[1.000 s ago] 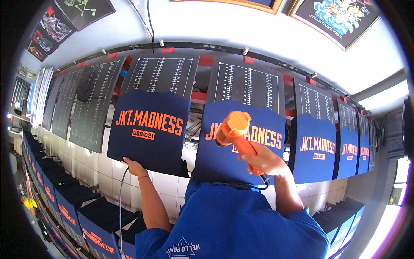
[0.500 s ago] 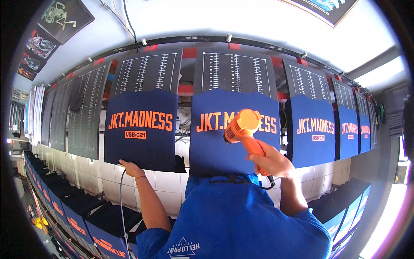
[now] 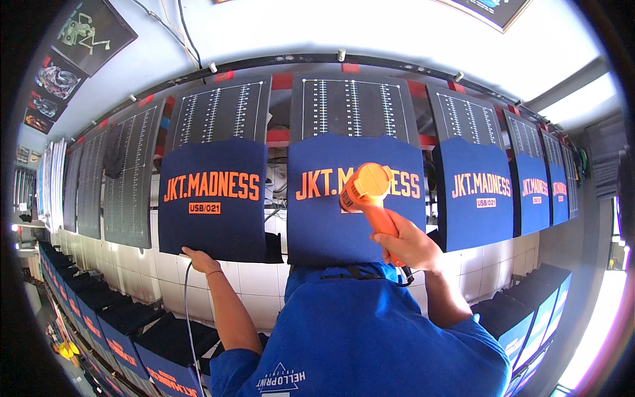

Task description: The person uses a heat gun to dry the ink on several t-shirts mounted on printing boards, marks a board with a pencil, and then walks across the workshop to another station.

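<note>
My right hand [image 3: 413, 245] is wrapped round the handle of an orange heat gun [image 3: 372, 185]. The gun hangs over a navy fabric panel [image 3: 331, 235] on the middle board, hiding part of its orange lettering. Its dark nozzle end is tilted toward the lower left. At the lower edge of the navy panel on the board to the left [image 3: 211, 235], my left hand [image 3: 200, 259] has its fingers closed, a grey cable [image 3: 187, 301] running down from them. One fingertip sits at the panel's edge; whether it touches is unclear.
More boards with navy printed panels [image 3: 481, 215] stand to the right; bare black boards [image 3: 129, 178] with white scales are at the left. A black rail [image 3: 291, 61] runs behind them. Lower racks [image 3: 165, 341] with printed navy panels flank me. White tiles [image 3: 248, 294] show below.
The whole view has shifted slightly. The heat gun has moved a little left over the middle panel, baring a corner of the small orange patch. The left hand keeps its place by the left panel's edge.
</note>
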Tool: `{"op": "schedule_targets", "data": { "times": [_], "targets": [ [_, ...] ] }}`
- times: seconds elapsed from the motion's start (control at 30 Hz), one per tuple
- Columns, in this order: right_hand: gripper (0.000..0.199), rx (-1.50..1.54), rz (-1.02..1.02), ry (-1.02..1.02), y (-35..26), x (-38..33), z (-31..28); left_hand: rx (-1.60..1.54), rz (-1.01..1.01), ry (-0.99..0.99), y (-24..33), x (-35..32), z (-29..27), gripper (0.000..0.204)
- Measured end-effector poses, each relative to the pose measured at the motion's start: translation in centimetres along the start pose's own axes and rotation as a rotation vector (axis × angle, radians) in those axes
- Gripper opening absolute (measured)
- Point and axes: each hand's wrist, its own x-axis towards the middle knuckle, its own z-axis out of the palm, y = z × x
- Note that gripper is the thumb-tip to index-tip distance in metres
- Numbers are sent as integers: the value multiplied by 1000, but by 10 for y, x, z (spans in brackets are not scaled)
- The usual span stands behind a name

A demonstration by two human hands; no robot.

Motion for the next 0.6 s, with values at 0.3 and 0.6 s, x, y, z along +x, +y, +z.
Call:
{"op": "schedule_targets", "data": {
  "times": [0.3,0.6],
  "targets": [
    [49,-33,-19,85,16,-2,-5,-34,3,-6,4,-5,1,86],
    [44,-40,45,49,6,-14,-18,-186,-14,-79,9,-12,1,82]
  ]
}}
